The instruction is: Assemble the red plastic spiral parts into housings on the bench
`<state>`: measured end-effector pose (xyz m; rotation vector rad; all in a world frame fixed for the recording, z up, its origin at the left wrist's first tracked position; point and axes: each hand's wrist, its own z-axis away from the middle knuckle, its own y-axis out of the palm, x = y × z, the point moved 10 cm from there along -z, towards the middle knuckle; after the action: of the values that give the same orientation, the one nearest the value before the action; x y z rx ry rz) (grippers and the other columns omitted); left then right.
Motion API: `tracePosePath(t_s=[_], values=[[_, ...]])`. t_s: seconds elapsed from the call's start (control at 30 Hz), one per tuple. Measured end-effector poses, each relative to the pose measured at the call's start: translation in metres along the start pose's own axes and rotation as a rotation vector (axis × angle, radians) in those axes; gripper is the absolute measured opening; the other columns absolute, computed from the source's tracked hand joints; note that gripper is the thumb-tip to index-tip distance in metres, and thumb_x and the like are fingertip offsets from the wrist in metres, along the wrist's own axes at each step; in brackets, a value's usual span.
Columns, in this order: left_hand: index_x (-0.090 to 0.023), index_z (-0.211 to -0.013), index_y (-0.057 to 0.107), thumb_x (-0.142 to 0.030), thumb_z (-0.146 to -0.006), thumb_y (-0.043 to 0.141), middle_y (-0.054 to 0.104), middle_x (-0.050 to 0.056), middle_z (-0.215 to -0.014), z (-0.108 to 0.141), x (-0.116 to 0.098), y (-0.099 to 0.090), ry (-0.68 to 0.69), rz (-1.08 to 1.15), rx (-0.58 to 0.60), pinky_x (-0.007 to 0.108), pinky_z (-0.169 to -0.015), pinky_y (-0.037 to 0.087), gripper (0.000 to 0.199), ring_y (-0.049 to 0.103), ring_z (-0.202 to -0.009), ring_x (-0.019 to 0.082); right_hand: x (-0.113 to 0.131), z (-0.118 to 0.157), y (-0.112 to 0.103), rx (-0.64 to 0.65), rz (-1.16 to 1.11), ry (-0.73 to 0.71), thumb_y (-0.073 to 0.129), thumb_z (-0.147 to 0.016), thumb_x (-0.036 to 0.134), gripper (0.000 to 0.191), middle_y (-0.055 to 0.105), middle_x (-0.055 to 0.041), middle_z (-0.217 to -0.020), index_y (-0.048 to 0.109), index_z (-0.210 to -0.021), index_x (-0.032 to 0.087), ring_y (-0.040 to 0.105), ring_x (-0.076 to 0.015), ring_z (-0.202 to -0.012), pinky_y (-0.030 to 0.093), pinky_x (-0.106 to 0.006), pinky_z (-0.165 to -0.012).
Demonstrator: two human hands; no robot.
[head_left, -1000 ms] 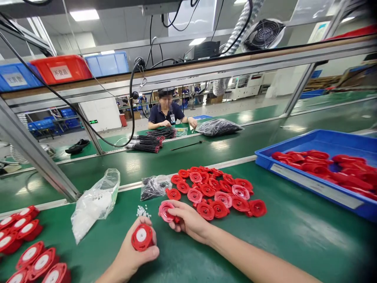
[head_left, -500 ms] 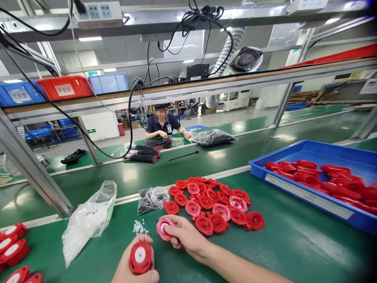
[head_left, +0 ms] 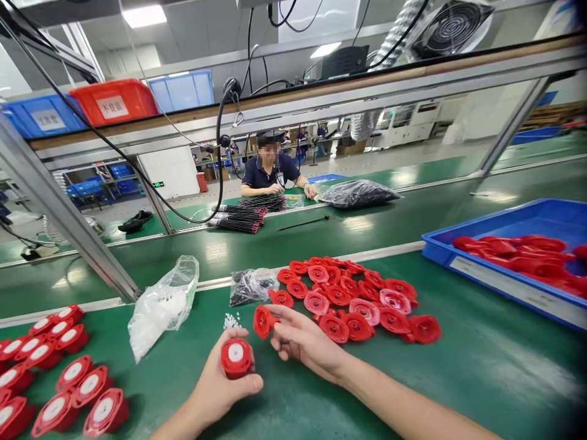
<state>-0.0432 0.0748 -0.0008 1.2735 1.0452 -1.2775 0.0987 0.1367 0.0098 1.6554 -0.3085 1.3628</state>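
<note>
My left hand [head_left: 213, 380] holds a round red plastic housing [head_left: 237, 368] with a white toothed disc [head_left: 235, 351] facing up. Its fingers curl behind the housing, while the thumb stands off to the right. Between the thumb and fingers of my right hand [head_left: 309, 343] is a red round plastic cover [head_left: 262, 322], tipped nearly on edge just above and right of the housing. The two red parts are apart. Behind my hands lies a small heap of tiny white pieces [head_left: 232, 320]. A pile of similar red covers [head_left: 338, 296] spreads over the green bench beyond my right hand.
Red housings with white discs [head_left: 57, 406] stand in groups at left. Nearby lie a clear bag of white parts [head_left: 158, 315] and a bag of dark parts [head_left: 250, 287]. A blue tray [head_left: 499, 281] of red parts is at right. Opposite sits a person [head_left: 275, 174] beyond the metal frame.
The view has swung, bringing more of the left-hand housings into sight. My right hand has tilted its cover from face-up to nearly edge-on. My left thumb has moved away from the housing.
</note>
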Motion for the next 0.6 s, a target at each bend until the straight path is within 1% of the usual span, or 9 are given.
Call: tracePosePath(t_s=[0.03,0.07,0.13,0.2,0.27,0.33,0.43,0.5,0.6], values=[[-0.023,-0.128,0.054,-0.035,-0.067,0.095,0.066,0.000,-0.093,0.000,0.001,0.000,-0.010,-0.010,0.006,0.026,-0.069,0.047,0.075,0.060,-0.076,0.015,0.001,0.001,0.000,-0.005,0.078,-0.035,0.084,-0.082,0.050,0.062,0.062,-0.0046,-0.101,0.057,-0.129,0.021,0.058,-0.0138,-0.074,0.045,-0.025,-0.060],[-0.022,-0.128,0.056,-0.034,-0.068,0.094,0.065,0.000,-0.093,0.000,0.002,0.002,-0.014,-0.040,0.021,0.026,-0.069,0.047,0.072,0.060,-0.076,0.015,0.004,0.002,0.000,-0.010,0.171,-0.082,0.083,-0.083,0.051,0.059,0.061,-0.0037,-0.099,0.057,-0.127,0.021,0.057,-0.0138,-0.073,0.045,-0.026,-0.061],[-0.019,-0.115,0.062,-0.031,-0.070,0.092,0.064,0.000,-0.091,0.001,-0.002,0.007,0.012,-0.118,0.048,0.027,-0.070,0.045,0.055,0.058,-0.075,0.014,0.014,0.008,0.005,-0.013,0.378,-0.195,0.079,-0.087,0.047,0.052,0.060,-0.0029,-0.096,0.056,-0.127,0.022,0.056,-0.0145,-0.074,0.046,-0.028,-0.065],[-0.019,-0.099,0.062,-0.027,-0.071,0.091,0.066,0.001,-0.090,0.001,-0.009,0.011,0.059,-0.164,0.048,0.027,-0.074,0.046,0.041,0.059,-0.079,0.015,0.025,0.018,0.015,0.006,0.562,-0.315,0.074,-0.092,0.040,0.045,0.061,-0.0066,-0.107,0.058,-0.130,0.023,0.056,-0.0153,-0.077,0.048,-0.031,-0.070],[-0.019,-0.091,0.056,-0.026,-0.072,0.091,0.068,0.001,-0.089,0.000,-0.014,0.011,0.081,-0.143,0.030,0.028,-0.075,0.046,0.040,0.059,-0.079,0.016,0.033,0.028,0.028,0.048,0.695,-0.416,0.069,-0.094,0.033,0.043,0.056,-0.0113,-0.127,0.059,-0.134,0.025,0.057,-0.0157,-0.079,0.050,-0.033,-0.071],[-0.020,-0.091,0.051,-0.027,-0.072,0.091,0.068,-0.001,-0.087,0.000,-0.012,0.012,0.070,-0.093,0.025,0.027,-0.073,0.046,0.045,0.059,-0.077,0.014,0.037,0.038,0.042,0.106,0.802,-0.511,0.069,-0.092,0.028,0.047,0.051,-0.0133,-0.137,0.058,-0.138,0.026,0.057,-0.0156,-0.078,0.052,-0.033,-0.071],[-0.020,-0.095,0.050,-0.028,-0.071,0.093,0.067,-0.001,-0.090,0.000,-0.007,0.013,0.054,-0.054,0.031,0.025,-0.070,0.046,0.050,0.058,-0.075,0.013,0.035,0.047,0.058,0.181,0.962,-0.622,0.071,-0.091,0.026,0.056,0.053,-0.0141,-0.136,0.053,-0.143,0.028,0.054,-0.0142,-0.071,0.052,-0.033,-0.069],[-0.021,-0.095,0.049,-0.029,-0.072,0.091,0.063,-0.002,-0.086,0.000,-0.001,0.014,0.025,-0.089,0.030,0.023,-0.063,0.046,0.048,0.056,-0.068,0.011,0.032,0.049,0.064,0.209,1.035,-0.657,0.071,-0.091,0.026,0.057,0.053,-0.0147,-0.138,0.051,-0.145,0.028,0.055,-0.0140,-0.070,0.052,-0.034,-0.070],[-0.021,-0.088,0.047,-0.024,-0.074,0.087,0.054,-0.007,-0.078,0.001,0.003,0.013,0.026,-0.188,0.003,0.021,-0.054,0.040,0.042,0.048,-0.059,0.008,0.026,0.049,0.068,0.247,1.078,-0.658,0.071,-0.091,0.025,0.059,0.053,-0.0154,-0.140,0.050,-0.146,0.027,0.063,-0.0192,-0.084,0.054,-0.033,-0.073]])
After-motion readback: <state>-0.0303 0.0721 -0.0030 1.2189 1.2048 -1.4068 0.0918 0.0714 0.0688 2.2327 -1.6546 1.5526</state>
